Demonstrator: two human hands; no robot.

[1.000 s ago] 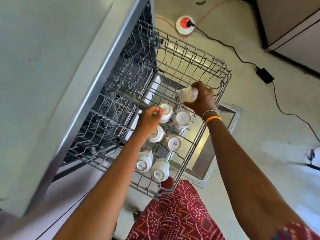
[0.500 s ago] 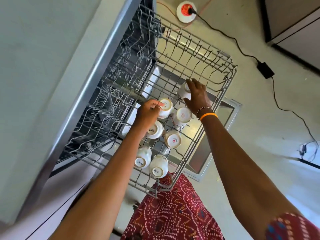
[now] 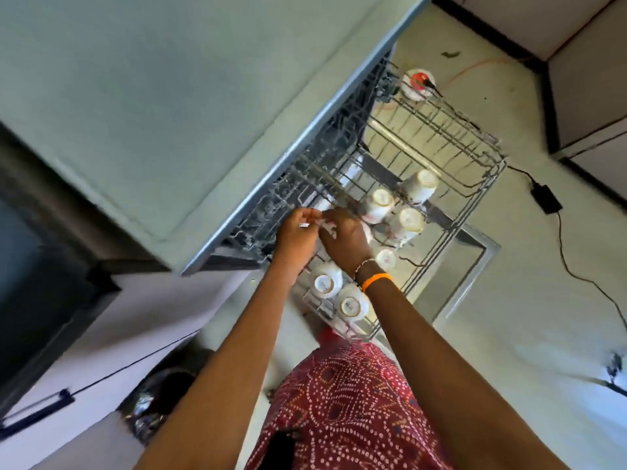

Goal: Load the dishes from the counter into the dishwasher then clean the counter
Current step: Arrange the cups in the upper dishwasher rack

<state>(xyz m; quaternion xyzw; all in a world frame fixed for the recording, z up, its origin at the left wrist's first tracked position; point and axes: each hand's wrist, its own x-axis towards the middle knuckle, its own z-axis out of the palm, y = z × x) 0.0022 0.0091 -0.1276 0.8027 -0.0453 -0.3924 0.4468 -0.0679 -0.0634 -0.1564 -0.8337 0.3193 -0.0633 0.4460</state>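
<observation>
Head view: cup-base (image 3: 322,284) print illegible.

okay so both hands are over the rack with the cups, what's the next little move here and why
Probably lift both hands clear toward the counter for more dishes. The cups already sit upside down in the rack, and the left hand and right hand meet near its inner edge; whether they grip anything is too blurred to tell.

Upturned cups (image 3: 324,284) in a dishwasher rack (image 3: 481,171) carry small dark printed marks on their bases, the clearest on the two at 6 o'clock of the rack; the lettering is too blurred to read. No other text is legible.
</observation>
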